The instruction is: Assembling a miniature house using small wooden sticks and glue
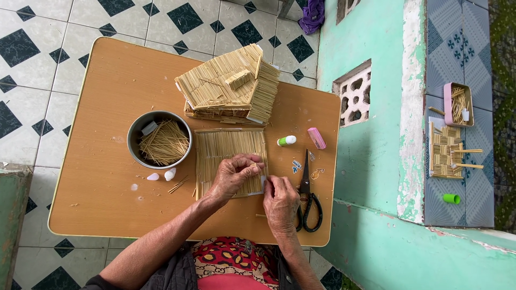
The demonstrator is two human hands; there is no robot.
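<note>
Both hands at the mat's right edge.
Your left hand (232, 174) presses flat on the mat (228, 147); your right hand (279, 201) pinches its edge, scissors (307, 198) just beside.

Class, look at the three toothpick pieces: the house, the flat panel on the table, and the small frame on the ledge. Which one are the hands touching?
The flat panel in front of the house: both hands rest on its near right edge. The frame lies untouched on the ledge.

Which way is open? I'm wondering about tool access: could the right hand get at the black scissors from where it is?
Probably yes. The right hand rests at the stick panel's right edge, and the scissors lie right beside it on the wooden table, with nothing between them.
</note>
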